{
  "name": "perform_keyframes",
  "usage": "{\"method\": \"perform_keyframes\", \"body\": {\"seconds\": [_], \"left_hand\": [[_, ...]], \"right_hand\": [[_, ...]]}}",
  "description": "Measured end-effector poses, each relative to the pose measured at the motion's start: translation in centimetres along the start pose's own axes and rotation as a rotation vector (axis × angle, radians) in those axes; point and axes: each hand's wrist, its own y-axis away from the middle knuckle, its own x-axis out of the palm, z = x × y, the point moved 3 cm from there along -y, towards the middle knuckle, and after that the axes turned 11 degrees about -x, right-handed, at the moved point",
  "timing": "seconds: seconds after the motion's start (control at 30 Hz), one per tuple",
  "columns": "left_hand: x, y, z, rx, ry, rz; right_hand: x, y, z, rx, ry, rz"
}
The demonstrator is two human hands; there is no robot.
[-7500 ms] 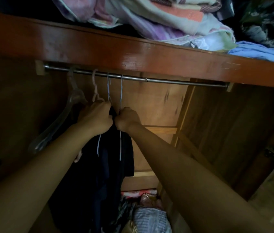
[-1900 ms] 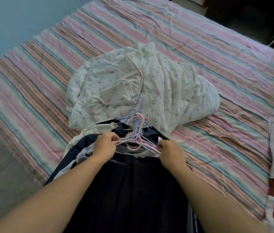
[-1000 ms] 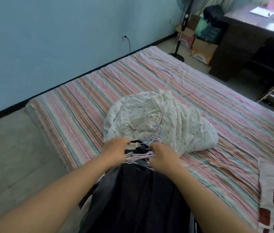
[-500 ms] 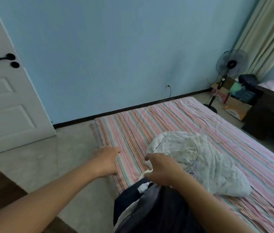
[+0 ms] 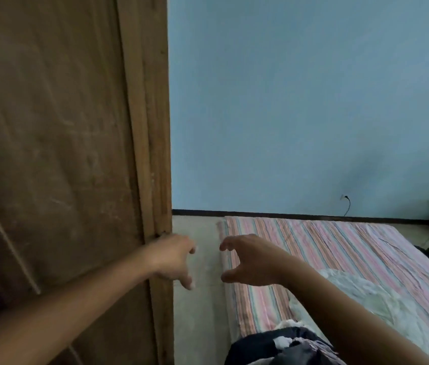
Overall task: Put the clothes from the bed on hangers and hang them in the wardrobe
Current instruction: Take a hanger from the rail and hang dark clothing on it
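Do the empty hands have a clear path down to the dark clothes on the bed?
Nothing visible blocks it. Left hand and right hand hang open above the floor and bed edge; the dark clothes lie uncovered below them. The wooden wardrobe panel stands off left.

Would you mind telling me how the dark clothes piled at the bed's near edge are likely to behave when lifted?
The dark clothes lie crumpled in soft folds, so they will probably be floppy and drape rather than hold shape. Several layers seem bunched together, so one garment may drag others along. Sitting at the edge of the striped bed, loose parts could slide towards the floor.
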Motion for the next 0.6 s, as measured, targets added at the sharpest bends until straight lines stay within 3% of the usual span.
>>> {"method": "perform_keyframes", "body": {"seconds": [0.23,0.6], "left_hand": [[-4.5,6.2,6.5,-0.209,0.249,-0.148],[-6.6,17.8,14.0,-0.643,0.339,-0.343]], "right_hand": [[-2.8,-5.2,7.3,-0.281,0.071,0.005],[-2.5,-11.2,19.1,-0.635,0.171,0.068]]}}
